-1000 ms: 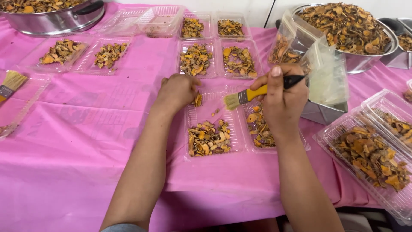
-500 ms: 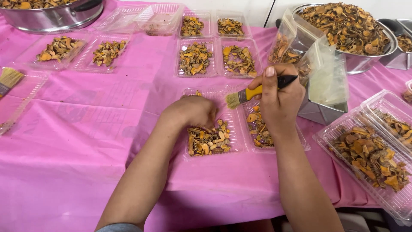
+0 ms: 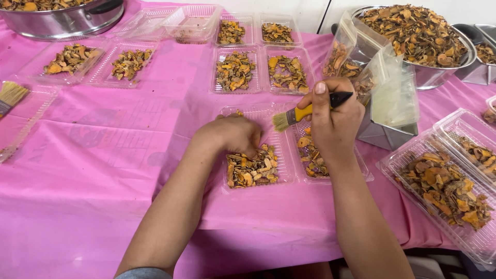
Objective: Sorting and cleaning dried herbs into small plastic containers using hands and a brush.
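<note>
My right hand (image 3: pixel 333 123) grips a small paintbrush (image 3: pixel 302 114) with a yellow ferrule and a black handle, its bristles pointing left over a clear plastic tray. My left hand (image 3: pixel 231 134) rests fingers-down in that clear tray (image 3: pixel 285 170), touching the orange-brown dried slices (image 3: pixel 252 169) heaped at its near end. A second clear tray (image 3: pixel 362 173) of the same slices lies under my right hand.
Several more filled clear trays (image 3: pixel 235 71) sit further back on the pink tablecloth (image 3: pixel 103 170). Metal bowls of dried slices stand at back left (image 3: pixel 67 20) and back right (image 3: pixel 418 36). Clear hinged boxes (image 3: pixel 444 188) lie at right, another brush (image 3: pixel 10 94) at far left.
My left hand has moved right and toward me, from the tray's far end onto the pile of slices. The right hand with the brush has barely shifted.
</note>
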